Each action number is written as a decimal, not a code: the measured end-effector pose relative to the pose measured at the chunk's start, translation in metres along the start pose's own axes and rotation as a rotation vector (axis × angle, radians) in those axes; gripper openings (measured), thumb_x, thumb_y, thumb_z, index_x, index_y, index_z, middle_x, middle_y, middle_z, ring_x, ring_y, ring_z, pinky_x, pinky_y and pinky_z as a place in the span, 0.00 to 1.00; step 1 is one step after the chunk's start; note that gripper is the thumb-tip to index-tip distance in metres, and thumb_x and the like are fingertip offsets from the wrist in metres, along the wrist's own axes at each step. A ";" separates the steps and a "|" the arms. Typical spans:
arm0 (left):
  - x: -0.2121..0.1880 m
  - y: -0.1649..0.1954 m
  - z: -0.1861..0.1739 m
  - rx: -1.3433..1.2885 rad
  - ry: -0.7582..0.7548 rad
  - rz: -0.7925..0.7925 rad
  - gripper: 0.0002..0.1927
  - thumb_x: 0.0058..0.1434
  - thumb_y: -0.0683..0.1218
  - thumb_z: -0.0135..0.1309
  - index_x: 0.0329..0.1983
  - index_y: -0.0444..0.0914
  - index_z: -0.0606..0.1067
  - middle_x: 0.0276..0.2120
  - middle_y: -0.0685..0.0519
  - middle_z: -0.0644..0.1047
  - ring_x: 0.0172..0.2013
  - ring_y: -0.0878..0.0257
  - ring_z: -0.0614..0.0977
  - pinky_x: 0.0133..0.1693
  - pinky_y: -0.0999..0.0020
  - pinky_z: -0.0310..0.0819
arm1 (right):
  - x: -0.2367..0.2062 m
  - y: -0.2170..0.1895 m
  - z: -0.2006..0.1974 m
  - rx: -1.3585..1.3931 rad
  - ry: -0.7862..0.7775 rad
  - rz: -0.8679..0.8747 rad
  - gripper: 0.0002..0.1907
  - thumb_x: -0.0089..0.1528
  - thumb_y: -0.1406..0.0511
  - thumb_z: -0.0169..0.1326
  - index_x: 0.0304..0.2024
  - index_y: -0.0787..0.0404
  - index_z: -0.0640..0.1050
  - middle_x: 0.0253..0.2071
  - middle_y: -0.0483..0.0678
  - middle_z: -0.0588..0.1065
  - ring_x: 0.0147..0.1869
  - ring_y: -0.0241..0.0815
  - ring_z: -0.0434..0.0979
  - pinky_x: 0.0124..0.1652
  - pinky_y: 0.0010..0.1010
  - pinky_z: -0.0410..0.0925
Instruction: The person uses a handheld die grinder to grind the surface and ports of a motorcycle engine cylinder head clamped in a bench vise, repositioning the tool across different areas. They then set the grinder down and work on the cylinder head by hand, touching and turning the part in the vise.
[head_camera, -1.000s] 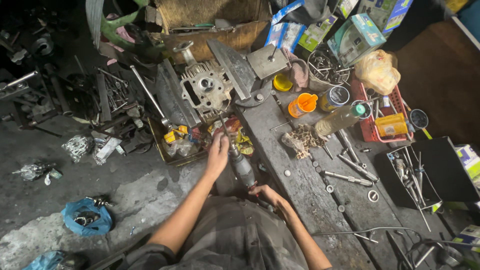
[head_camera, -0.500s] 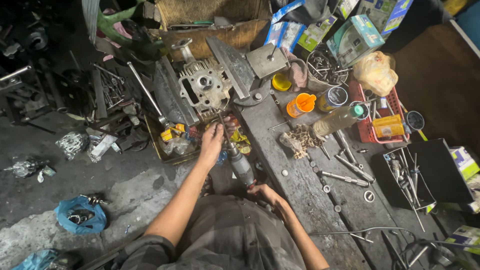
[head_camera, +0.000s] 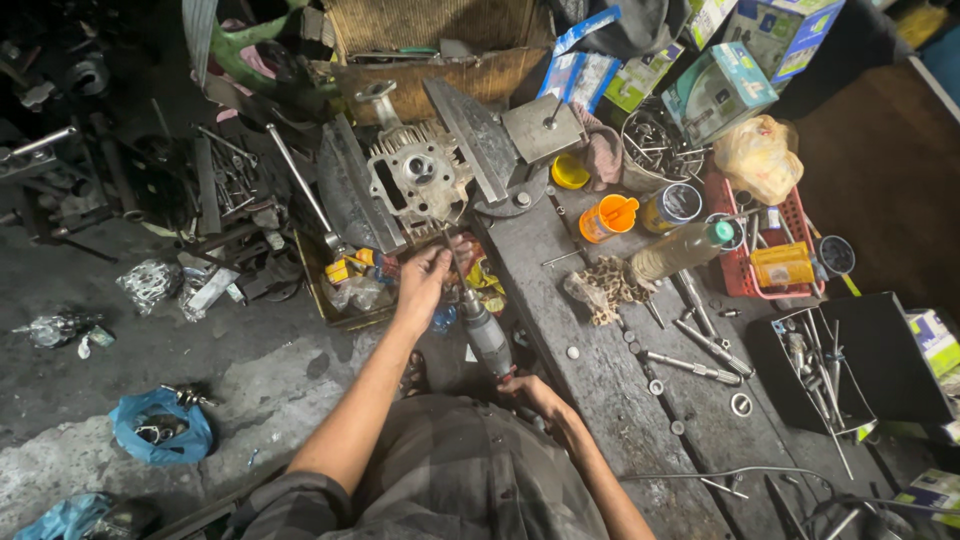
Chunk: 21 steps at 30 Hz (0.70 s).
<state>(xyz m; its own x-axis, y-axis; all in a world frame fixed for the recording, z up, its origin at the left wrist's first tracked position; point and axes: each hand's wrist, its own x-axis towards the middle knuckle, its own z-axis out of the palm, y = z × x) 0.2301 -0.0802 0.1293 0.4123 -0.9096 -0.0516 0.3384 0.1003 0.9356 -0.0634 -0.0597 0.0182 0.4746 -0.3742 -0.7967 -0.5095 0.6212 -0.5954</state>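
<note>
- Finned grey metal cylinder head (head_camera: 418, 185): clamped, work apparently underway, unfinished.
- Left hand (head_camera: 422, 280): just below the head, closed around thin tool shaft.
- Right hand (head_camera: 525, 388): farther below, gripping grey cylindrical power tool (head_camera: 486, 335).

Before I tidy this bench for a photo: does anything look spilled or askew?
Yes. A clear bottle lies on its side beside the red basket, and bolts and washers are strewn loose across the bench.
</note>
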 end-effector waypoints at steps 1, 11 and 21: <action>0.000 0.002 -0.001 0.038 0.027 -0.027 0.16 0.71 0.43 0.50 0.59 0.32 0.76 0.49 0.49 0.83 0.49 0.64 0.83 0.49 0.72 0.73 | 0.000 0.001 0.000 0.002 0.028 0.013 0.12 0.55 0.58 0.58 0.37 0.54 0.78 0.31 0.37 0.70 0.35 0.32 0.66 0.39 0.29 0.59; -0.003 0.023 0.003 0.051 0.117 -0.028 0.19 0.61 0.42 0.63 0.54 0.31 0.79 0.47 0.50 0.84 0.49 0.66 0.84 0.56 0.72 0.74 | 0.015 0.005 -0.005 0.096 -0.113 -0.061 0.10 0.58 0.61 0.59 0.39 0.56 0.78 0.31 0.39 0.72 0.35 0.32 0.68 0.36 0.28 0.63; -0.001 0.021 0.001 0.011 0.108 -0.018 0.20 0.60 0.42 0.64 0.55 0.30 0.79 0.49 0.49 0.83 0.50 0.65 0.84 0.57 0.72 0.73 | 0.008 0.005 -0.004 -0.005 0.052 -0.050 0.14 0.55 0.58 0.59 0.40 0.58 0.77 0.35 0.42 0.72 0.39 0.34 0.69 0.41 0.29 0.64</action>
<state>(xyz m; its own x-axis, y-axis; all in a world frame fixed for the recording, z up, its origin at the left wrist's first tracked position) 0.2362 -0.0776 0.1489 0.4956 -0.8622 -0.1050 0.3372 0.0795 0.9381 -0.0646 -0.0627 0.0084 0.4619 -0.4403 -0.7699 -0.4894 0.5974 -0.6353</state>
